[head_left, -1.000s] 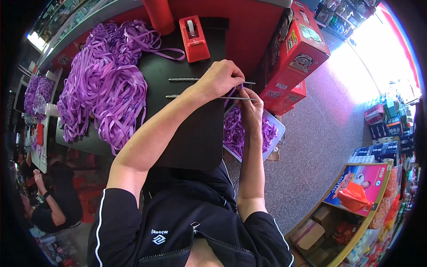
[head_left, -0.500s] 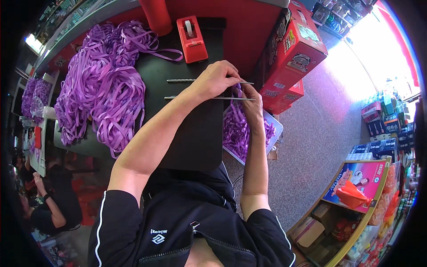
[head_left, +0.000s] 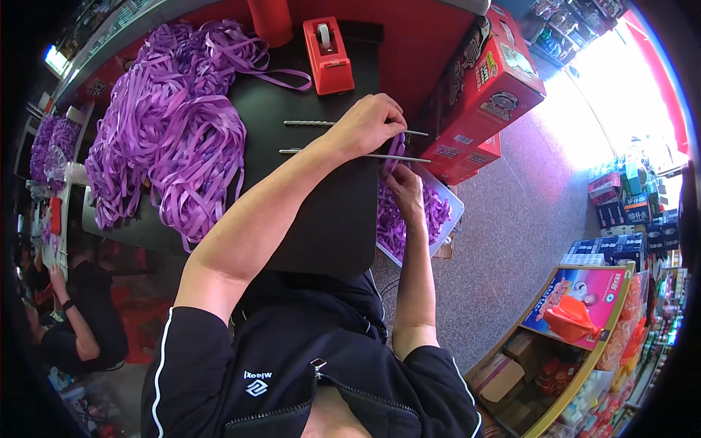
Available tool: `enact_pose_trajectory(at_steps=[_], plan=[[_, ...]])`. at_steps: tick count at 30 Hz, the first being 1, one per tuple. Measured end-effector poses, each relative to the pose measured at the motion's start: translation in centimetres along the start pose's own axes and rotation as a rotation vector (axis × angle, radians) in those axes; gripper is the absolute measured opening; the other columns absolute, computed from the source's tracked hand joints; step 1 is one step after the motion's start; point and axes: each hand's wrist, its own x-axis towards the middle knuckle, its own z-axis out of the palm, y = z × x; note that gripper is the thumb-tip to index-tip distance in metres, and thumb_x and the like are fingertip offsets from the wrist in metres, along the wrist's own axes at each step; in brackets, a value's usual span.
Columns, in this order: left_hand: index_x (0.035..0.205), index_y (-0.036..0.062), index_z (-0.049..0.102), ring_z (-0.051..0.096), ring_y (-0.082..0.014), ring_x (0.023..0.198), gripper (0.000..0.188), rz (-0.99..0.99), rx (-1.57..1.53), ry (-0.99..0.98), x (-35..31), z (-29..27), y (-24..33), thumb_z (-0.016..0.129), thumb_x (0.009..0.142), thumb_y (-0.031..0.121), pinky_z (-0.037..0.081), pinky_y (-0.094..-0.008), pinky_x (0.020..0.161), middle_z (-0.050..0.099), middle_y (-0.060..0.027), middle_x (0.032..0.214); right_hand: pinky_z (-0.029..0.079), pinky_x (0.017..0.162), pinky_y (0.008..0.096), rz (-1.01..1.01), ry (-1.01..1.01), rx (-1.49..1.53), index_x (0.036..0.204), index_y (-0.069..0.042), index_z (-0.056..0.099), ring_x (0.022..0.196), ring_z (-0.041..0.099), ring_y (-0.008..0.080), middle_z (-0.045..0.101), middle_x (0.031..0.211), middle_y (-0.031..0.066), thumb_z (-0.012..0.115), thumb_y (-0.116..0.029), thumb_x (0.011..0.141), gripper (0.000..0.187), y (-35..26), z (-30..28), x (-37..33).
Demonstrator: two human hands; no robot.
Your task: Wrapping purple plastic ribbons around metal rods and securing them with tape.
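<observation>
Two thin metal rods lie across the table's right end and stick out past its edge: a far rod (head_left: 307, 123) that looks twisted and a smooth near rod (head_left: 380, 155). A purple ribbon (head_left: 396, 146) runs over them near their right ends. My left hand (head_left: 371, 124) is closed over the far rod, its fingertips pinched at the ribbon. Just on the near side of the smooth rod, my right hand (head_left: 406, 188) is closed on the ribbon's lower part, above a white bin (head_left: 454, 212) of purple ribbon pieces. Its fingertips are partly hidden.
A big heap of purple ribbon (head_left: 175, 131) covers the left of the black table (head_left: 321, 226). A red tape dispenser (head_left: 330, 62) stands at the back. Red cartons (head_left: 489, 80) rise beyond the bin. Another person (head_left: 80, 321) sits at far left.
My right hand has drawn back from the rods toward me, now below the near rod. My left hand stays by the far rod. The whole view has shifted slightly.
</observation>
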Motion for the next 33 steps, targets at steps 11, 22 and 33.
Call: enact_pose_trajectory(at_steps=[11,22,33], plan=[[0.093,0.0034,0.072,0.062,-0.0241,0.101,0.018,-0.028,0.002,0.011,-0.1,0.3,-0.2,0.064,0.084,0.016,0.047,-0.0325,0.089,0.064,-0.0097,0.11,0.05,0.07,0.0323,0.151,-0.051,-0.298,0.095,-0.003,0.068,0.076,0.066,0.0195,0.068,0.082,0.012,0.066,-0.018,0.078,0.023,8.1,-0.1,-4.0],[0.095,0.0017,0.072,0.063,-0.0174,0.097,0.018,-0.04,-0.014,0.003,0.1,0.7,-1.0,0.065,0.085,0.016,0.047,-0.0284,0.085,0.063,-0.0086,0.111,0.047,0.07,0.0234,0.324,0.122,0.084,0.102,0.001,0.069,0.076,0.06,0.0089,0.068,0.084,0.002,0.065,-0.018,0.085,0.026,13.5,0.0,-7.8],[0.097,0.0015,0.071,0.063,-0.0141,0.092,0.019,-0.073,-0.03,-0.006,0.1,0.7,-0.8,0.065,0.087,0.017,0.048,-0.0271,0.083,0.063,-0.0082,0.115,0.04,0.06,0.0174,0.255,0.323,0.309,0.103,-0.001,0.069,0.068,0.054,0.0042,0.065,0.082,-0.0021,0.067,-0.017,0.088,0.022,11.3,1.2,-6.4]])
